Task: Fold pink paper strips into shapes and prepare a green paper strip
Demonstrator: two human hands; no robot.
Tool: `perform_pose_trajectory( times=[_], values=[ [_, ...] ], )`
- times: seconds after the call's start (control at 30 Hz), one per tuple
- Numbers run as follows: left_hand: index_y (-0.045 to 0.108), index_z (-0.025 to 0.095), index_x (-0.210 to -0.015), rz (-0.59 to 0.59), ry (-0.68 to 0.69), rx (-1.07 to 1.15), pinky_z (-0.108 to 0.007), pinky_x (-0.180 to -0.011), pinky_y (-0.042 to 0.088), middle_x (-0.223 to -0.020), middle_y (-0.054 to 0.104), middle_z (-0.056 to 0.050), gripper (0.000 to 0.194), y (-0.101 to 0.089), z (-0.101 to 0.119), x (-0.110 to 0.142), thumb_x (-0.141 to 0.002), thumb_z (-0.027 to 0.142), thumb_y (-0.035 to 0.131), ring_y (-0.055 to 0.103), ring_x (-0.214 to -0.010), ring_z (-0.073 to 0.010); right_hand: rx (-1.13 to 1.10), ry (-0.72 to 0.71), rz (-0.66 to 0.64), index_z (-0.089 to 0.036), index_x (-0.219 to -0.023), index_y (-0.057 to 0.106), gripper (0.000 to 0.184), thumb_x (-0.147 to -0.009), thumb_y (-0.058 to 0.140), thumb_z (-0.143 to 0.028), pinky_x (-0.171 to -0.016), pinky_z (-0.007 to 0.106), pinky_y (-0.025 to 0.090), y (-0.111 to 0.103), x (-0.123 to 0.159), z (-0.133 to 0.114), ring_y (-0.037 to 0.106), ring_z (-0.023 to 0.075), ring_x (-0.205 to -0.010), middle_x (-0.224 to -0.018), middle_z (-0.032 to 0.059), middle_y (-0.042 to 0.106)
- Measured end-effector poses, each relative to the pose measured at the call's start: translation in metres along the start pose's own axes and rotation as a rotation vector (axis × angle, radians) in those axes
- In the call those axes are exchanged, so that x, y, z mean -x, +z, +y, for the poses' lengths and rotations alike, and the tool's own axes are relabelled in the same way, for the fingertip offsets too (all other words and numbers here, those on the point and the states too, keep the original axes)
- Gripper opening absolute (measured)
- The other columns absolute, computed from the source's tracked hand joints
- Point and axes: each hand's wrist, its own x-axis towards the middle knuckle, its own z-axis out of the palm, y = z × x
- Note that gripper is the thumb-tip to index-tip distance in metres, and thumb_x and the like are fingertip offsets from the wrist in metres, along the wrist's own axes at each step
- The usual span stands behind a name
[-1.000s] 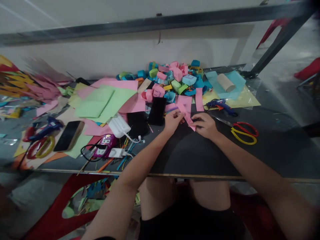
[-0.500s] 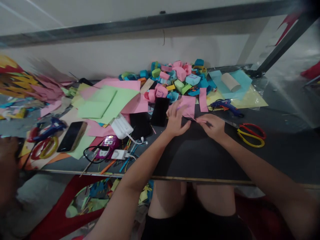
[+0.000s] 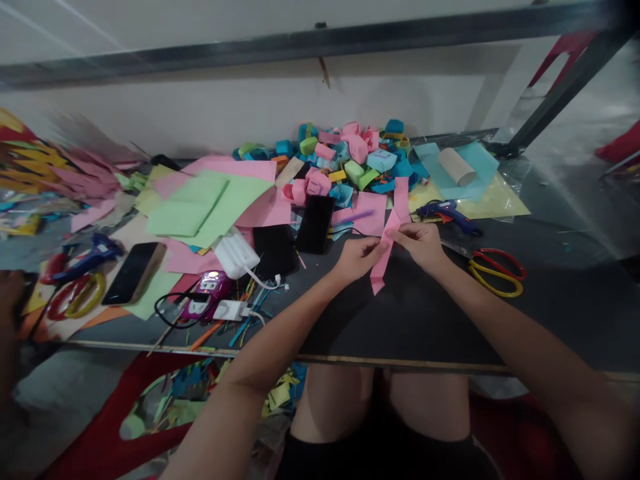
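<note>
A pink paper strip (image 3: 381,263) is pinched between my two hands above the dark table (image 3: 420,320), its lower end bent. My left hand (image 3: 361,257) is closed on its left edge, fingertips near the middle. On the right edge, my right hand (image 3: 419,243) grips it with thumb and fingers. Behind the hands lie a square of pink paper (image 3: 371,207) and another pink strip (image 3: 401,193). A purple pen (image 3: 357,217) rests over the pink paper. Just left of these is a black phone (image 3: 316,223).
Scissors (image 3: 495,273) and a blue glue gun (image 3: 453,215) lie at right, near a cardboard tube (image 3: 456,167). Folded paper pieces (image 3: 355,150) are heaped at the back. Paper sheets (image 3: 210,200), a power bank (image 3: 236,253) and a second phone (image 3: 134,273) occupy the left. Another person's hand (image 3: 11,293) shows far left.
The pink strip now stands up between both hands, where it was a thin edge before. My left hand has left the pink paper and closed on the strip. The pen shows clearly.
</note>
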Motion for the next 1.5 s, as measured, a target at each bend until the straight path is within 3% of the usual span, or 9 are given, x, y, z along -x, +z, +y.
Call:
perform_pose_trajectory(
  times=[0.13,0.27,0.47,0.77,1.13,1.5],
  values=[
    [0.077,0.018,-0.092,0.168,-0.069,0.067,-0.024,-0.06,0.05,-0.083,0.076,-0.004,0.043,0.001,-0.023,-0.013,-0.085,0.061,0.072,0.066,-0.069,-0.0142,0.075,0.035,-0.044,-0.019,-0.064,0.074,0.047,-0.073,0.08,-0.065,-0.045,0.028,0.034,-0.005,-0.003,0.018,0.046,0.0108,-0.045,-0.053,-0.0002,0.061],
    [0.078,0.018,-0.081,0.114,-0.096,0.117,-0.025,-0.058,0.05,-0.077,0.075,-0.004,0.042,0.001,-0.033,-0.022,-0.082,0.06,0.075,0.064,-0.066,-0.0142,0.079,0.069,-0.161,-0.019,-0.063,0.075,0.043,-0.072,0.083,-0.06,-0.046,0.027,0.036,-0.005,-0.003,0.031,0.051,0.0115,-0.048,-0.054,0.001,0.063],
    [0.078,0.018,-0.078,0.155,-0.026,0.028,-0.025,-0.061,0.047,-0.072,0.073,-0.002,0.034,0.004,-0.035,-0.019,-0.088,0.051,0.072,0.062,-0.066,-0.0134,-0.065,0.111,-0.035,-0.019,-0.089,0.082,0.048,-0.068,0.083,-0.063,-0.042,0.027,0.045,-0.003,-0.002,0.037,0.054,0.0112,-0.047,-0.071,0.0041,0.073],
    [0.077,0.019,-0.082,0.16,-0.035,0.048,-0.026,-0.065,0.049,-0.078,0.075,-0.003,0.039,0.006,-0.032,-0.018,-0.085,0.057,0.072,0.065,-0.07,-0.014,-0.036,0.113,0.062,-0.018,-0.08,0.082,0.046,-0.07,0.082,-0.063,-0.042,0.028,0.047,0.003,0.004,0.035,0.056,0.0129,-0.047,-0.061,0.0045,0.07],
    [0.078,0.018,-0.073,0.196,-0.053,0.087,-0.026,-0.064,0.052,-0.071,0.075,-0.002,0.04,0.005,-0.027,-0.019,-0.081,0.057,0.078,0.066,-0.067,-0.0141,0.048,0.076,-0.064,-0.018,-0.077,0.076,0.045,-0.074,0.078,-0.063,-0.053,0.03,0.051,0.005,0.007,0.027,0.061,0.0145,-0.053,-0.068,0.0046,0.073],
    [0.082,0.019,-0.08,0.21,-0.104,0.129,-0.03,-0.071,0.058,-0.083,0.08,-0.005,0.026,0.003,-0.032,-0.021,-0.079,0.046,0.082,0.072,-0.075,-0.0171,0.125,0.061,-0.124,-0.02,-0.073,0.076,0.045,-0.076,0.075,-0.064,-0.057,0.031,0.051,0.003,0.007,0.026,0.064,0.0167,-0.055,-0.065,0.004,0.072]
  ],
)
